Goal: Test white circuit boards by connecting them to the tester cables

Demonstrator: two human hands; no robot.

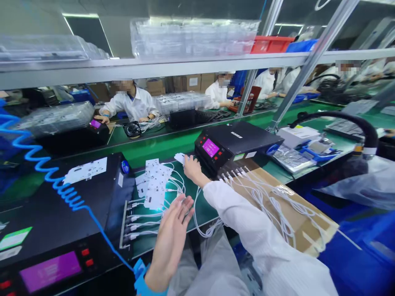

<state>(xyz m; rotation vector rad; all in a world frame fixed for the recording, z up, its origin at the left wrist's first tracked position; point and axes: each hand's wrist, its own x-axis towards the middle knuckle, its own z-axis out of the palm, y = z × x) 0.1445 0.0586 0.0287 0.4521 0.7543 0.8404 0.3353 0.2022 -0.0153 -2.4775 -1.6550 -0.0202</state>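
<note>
My right hand (194, 169) reaches forward beside the far test unit and grips the near edge of a small white circuit board (179, 158). My left hand (173, 236) is raised nearer to me, its fingers stretched out and holding nothing. A blue wrist strap (141, 273) circles that wrist. Just beyond it, several white circuit boards (155, 187) overlap on the green bench mat, with white cables (177, 185) plugged along one side. A cyan glow shows at the lower edge of the pile. White plugs (134, 226) stick out of the left test unit (89, 213).
A black test unit (240, 142) with a lit purple screen stands ahead. White cables (271, 201) lie over brown cardboard (308, 240) at right. A coiled blue cord (46, 166) crosses the left side. A metal shelf (185, 68) spans overhead; co-workers (132, 102) sit behind it.
</note>
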